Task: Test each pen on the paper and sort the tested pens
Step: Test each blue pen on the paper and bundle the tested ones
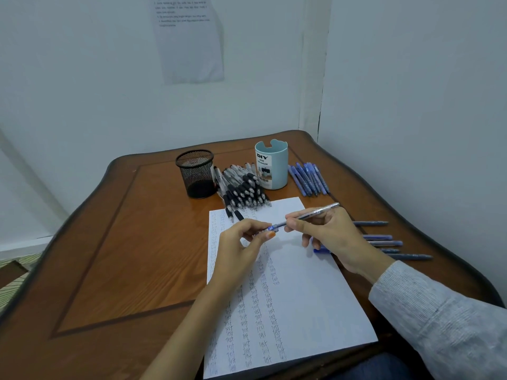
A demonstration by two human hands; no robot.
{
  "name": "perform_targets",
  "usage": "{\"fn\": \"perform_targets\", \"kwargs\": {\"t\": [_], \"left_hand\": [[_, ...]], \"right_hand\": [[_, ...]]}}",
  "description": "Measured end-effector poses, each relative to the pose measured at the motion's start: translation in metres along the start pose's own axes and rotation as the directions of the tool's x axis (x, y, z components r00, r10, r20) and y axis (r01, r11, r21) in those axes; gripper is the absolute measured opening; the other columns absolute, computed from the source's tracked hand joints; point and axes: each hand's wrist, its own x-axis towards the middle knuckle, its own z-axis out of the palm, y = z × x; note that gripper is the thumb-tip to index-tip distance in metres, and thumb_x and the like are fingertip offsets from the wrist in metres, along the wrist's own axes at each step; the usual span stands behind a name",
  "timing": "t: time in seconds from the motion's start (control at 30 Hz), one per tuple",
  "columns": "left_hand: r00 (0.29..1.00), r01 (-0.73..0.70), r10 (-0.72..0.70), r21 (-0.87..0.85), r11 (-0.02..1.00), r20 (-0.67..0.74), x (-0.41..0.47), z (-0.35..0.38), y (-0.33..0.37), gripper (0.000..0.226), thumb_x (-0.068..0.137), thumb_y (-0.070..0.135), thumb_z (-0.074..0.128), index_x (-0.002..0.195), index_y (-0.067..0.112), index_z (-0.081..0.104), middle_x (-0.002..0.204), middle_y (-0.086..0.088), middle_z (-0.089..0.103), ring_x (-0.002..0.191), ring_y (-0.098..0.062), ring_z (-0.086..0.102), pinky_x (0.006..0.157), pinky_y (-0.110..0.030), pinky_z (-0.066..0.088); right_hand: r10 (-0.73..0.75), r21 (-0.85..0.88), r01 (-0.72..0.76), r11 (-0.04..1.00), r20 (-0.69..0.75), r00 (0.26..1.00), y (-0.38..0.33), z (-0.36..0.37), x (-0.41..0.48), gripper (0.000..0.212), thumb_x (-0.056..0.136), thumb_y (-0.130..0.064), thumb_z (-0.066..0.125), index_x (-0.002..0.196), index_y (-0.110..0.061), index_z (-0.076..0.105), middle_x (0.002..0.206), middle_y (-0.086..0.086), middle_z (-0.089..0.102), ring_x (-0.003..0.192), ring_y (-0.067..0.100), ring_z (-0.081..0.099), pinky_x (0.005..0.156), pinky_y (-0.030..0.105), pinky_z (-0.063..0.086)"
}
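Observation:
A blue pen (310, 214) with a clear barrel hangs level above the white paper (301, 297). My right hand (326, 234) holds its barrel, and my left hand (247, 239) pinches the blue cap end (273, 228). The paper carries several columns of the written word "test". A blue cap (322, 250) lies on the paper partly under my right hand. Black pens (241, 190) lie in a pile between the two cups. Blue pens (308, 178) lie in a row right of the light-blue cup. More blue pens (384, 242) lie past my right wrist.
A black mesh cup (196, 174) and a light-blue desk organiser cup (271, 164) stand at the back of the wooden table (123, 242). Walls close in behind and on the right. A printed sheet (189, 37) hangs on the back wall.

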Motion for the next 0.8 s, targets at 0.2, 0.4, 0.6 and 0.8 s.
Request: {"fn": "perform_targets", "kwargs": {"t": [0.2, 0.4, 0.6, 0.8], "left_hand": [[1.000, 0.009, -0.009, 0.017, 1.000, -0.013, 0.008, -0.002, -0.001, 0.009, 0.084, 0.011, 0.071, 0.092, 0.014, 0.072, 0.086, 0.004, 0.070, 0.078, -0.006, 0.059, 0.069, -0.016, 0.044], [0.999, -0.009, 0.012, 0.058, 0.998, -0.052, 0.009, -0.005, -0.004, 0.017, 0.087, 0.008, 0.067, 0.092, 0.024, 0.068, 0.091, 0.008, 0.067, 0.084, -0.002, 0.058, 0.068, -0.011, 0.041], [0.997, -0.040, 0.048, 0.145, 0.989, -0.055, 0.008, -0.006, -0.005, 0.026, 0.087, 0.020, 0.069, 0.108, 0.031, 0.060, 0.104, 0.019, 0.062, 0.099, 0.006, 0.054, 0.075, -0.006, 0.038], [0.998, 0.041, -0.049, 0.238, 0.970, 0.029, 0.006, -0.012, -0.011, 0.015, 0.095, 0.027, 0.056, 0.105, 0.023, 0.066, 0.108, 0.017, 0.062, 0.105, 0.005, 0.051, 0.086, -0.015, 0.039]], "right_hand": [[0.050, 0.052, -0.048, 0.997, -0.032, 0.998, -0.008, -0.015, 0.008, 0.024, 0.079, -0.020, 0.073, 0.103, -0.015, 0.073, 0.080, 0.003, 0.069, 0.067, 0.016, 0.061, 0.056, 0.020, 0.053], [-0.229, -0.525, 0.215, 0.823, 0.038, 0.973, -0.008, -0.027, 0.007, 0.018, 0.079, -0.021, 0.075, 0.097, -0.019, 0.076, 0.084, -0.015, 0.065, 0.078, 0.009, 0.059, 0.059, 0.007, 0.045], [-0.336, -0.716, 0.331, 0.615, 0.142, 0.931, -0.001, -0.027, 0.008, 0.024, 0.085, -0.023, 0.069, 0.106, -0.013, 0.073, 0.099, -0.003, 0.065, 0.080, 0.007, 0.053, 0.076, 0.016, 0.047], [-0.280, -0.557, 0.116, 0.823, -0.220, 0.935, -0.005, -0.042, 0.018, 0.013, 0.083, -0.019, 0.072, 0.095, -0.014, 0.074, 0.086, -0.004, 0.065, 0.074, 0.009, 0.058, 0.064, 0.016, 0.046]]}}
